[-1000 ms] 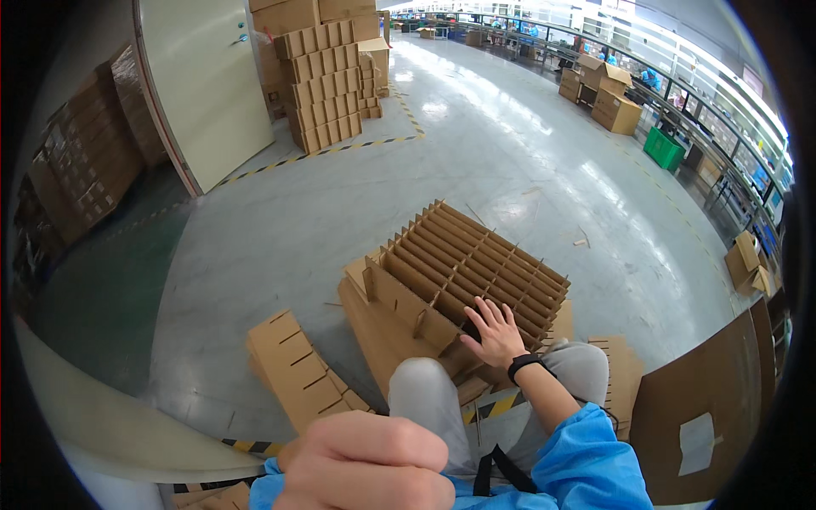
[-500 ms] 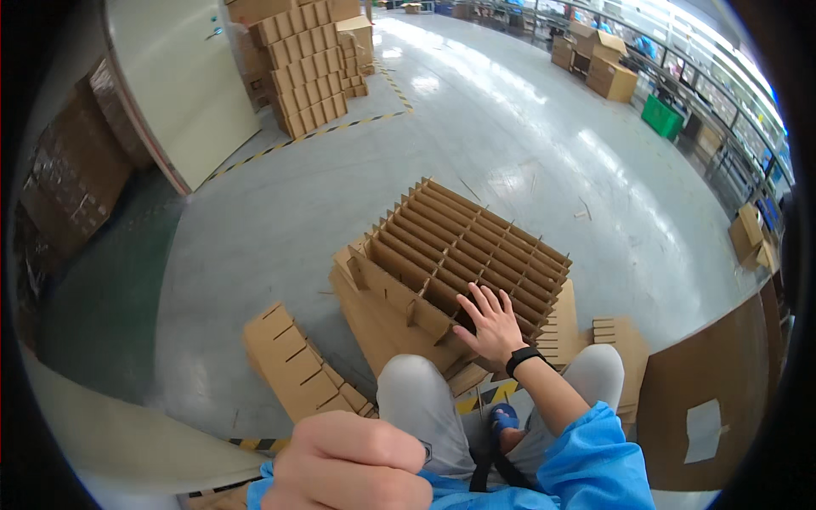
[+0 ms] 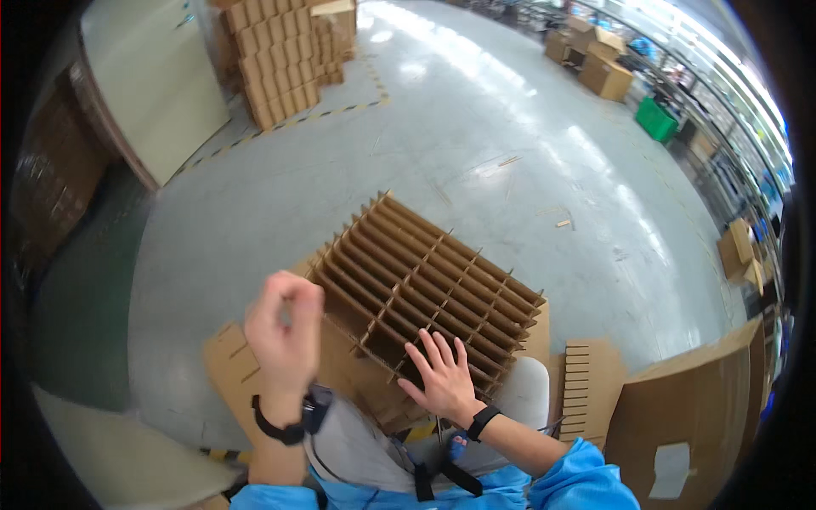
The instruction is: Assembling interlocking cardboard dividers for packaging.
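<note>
A cardboard divider grid (image 3: 425, 276) of interlocked slotted strips rests on flat cardboard in front of my knees. Against its near edge lies my right hand (image 3: 446, 382), fingers spread and gripping nothing. My left hand (image 3: 285, 327) is raised beside the grid's left corner, a little blurred, with its fingers curled into a fist; nothing shows in it. Beneath and to the left of the grid is a flat cardboard sheet (image 3: 336, 361). Slotted cardboard pieces (image 3: 228, 353) lie further left, partly behind my left forearm. More slotted cardboard (image 3: 586, 382) is at the right, past my knee.
An open cardboard box (image 3: 693, 408) stands close at the right. Stacked cardboard dividers (image 3: 276, 64) rise at the far left near a pale door (image 3: 153, 85). Small scraps (image 3: 563, 223) litter the grey floor. Workbenches with a green crate (image 3: 656, 119) run along the right.
My left fist has moved forward from the lower edge to beside the grid. The grid now sits flatter and lower left in view, with my right hand still on its near edge.
</note>
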A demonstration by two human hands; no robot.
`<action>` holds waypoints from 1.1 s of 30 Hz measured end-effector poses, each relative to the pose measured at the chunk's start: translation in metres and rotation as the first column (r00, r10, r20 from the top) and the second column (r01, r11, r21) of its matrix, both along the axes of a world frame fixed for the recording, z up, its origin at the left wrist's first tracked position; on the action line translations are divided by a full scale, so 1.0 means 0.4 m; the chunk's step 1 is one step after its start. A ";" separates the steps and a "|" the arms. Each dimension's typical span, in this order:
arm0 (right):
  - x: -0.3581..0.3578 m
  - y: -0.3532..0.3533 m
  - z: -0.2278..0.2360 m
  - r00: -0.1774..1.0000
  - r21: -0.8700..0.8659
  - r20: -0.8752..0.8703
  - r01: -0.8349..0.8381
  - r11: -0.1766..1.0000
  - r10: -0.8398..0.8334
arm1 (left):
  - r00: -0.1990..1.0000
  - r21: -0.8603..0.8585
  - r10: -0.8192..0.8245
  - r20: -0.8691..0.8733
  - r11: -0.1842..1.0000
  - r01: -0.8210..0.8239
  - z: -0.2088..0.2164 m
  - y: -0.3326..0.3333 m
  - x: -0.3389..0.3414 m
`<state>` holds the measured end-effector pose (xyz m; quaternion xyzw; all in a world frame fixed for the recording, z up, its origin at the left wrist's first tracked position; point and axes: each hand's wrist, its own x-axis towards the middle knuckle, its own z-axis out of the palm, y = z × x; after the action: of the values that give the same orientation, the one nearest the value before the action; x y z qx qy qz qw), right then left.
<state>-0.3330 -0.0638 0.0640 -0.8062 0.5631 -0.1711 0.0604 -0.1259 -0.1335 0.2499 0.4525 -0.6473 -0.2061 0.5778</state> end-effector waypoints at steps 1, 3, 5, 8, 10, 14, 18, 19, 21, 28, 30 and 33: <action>0.008 -0.007 -0.004 0.998 -0.006 0.062 -0.015 1.000 0.015 | 0.985 0.101 0.146 0.095 0.983 -0.155 -0.095 -0.007 0.093; -0.011 -0.015 0.043 0.998 0.053 0.065 0.002 0.999 -0.006 | 0.917 0.366 0.385 0.106 0.842 -0.396 -0.287 0.026 0.219; -0.026 -0.021 0.060 0.998 0.040 0.068 0.007 0.999 -0.010 | 0.836 0.461 0.513 0.194 0.705 -0.539 -0.589 0.150 0.404; -0.045 -0.018 0.056 0.999 -0.003 0.052 0.011 1.000 -0.011 | 0.638 0.564 0.553 0.536 0.327 -0.758 -0.846 0.448 0.517; -0.038 -0.017 0.044 0.999 0.042 0.049 -0.014 0.999 0.012 | 0.592 0.571 0.563 0.577 0.240 -0.785 -0.948 0.611 0.521; -0.017 -0.011 0.024 0.998 0.022 0.047 -0.041 0.999 0.040 | 0.539 0.604 0.575 0.615 0.096 -0.791 -1.042 0.769 0.515; -0.030 -0.003 -0.004 1.000 -0.020 0.014 0.011 1.000 -0.011 | 0.514 0.603 0.612 0.601 0.074 -0.794 -0.997 0.697 0.504; -0.034 -0.001 -0.001 0.999 -0.048 0.031 0.008 0.999 -0.007 | 0.492 0.641 0.581 0.648 -0.067 -0.764 -0.974 0.665 0.501; -0.034 0.005 0.018 0.999 -0.078 0.047 0.009 0.997 -0.006 | 0.464 0.619 0.551 0.694 -0.127 -0.775 -0.948 0.649 0.508; -0.016 -0.008 -0.001 0.994 -0.124 0.090 -0.052 0.991 0.063 | 0.528 0.622 0.588 0.613 0.052 -0.781 -1.033 0.690 0.703; -0.059 -0.005 -0.012 0.996 -0.089 0.076 -0.044 0.995 0.051 | 0.679 0.763 0.616 0.399 0.188 -0.618 -0.995 0.644 0.673; -0.096 0.039 0.082 0.908 0.141 0.419 -0.053 0.989 -0.011 | 0.798 0.827 0.601 -0.043 0.470 -0.309 -0.759 0.610 0.622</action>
<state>-0.3713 -0.0481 0.0968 -0.7499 0.5397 -0.2966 0.2416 0.1227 0.1106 -0.0536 0.7742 -0.2356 -0.3759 0.4514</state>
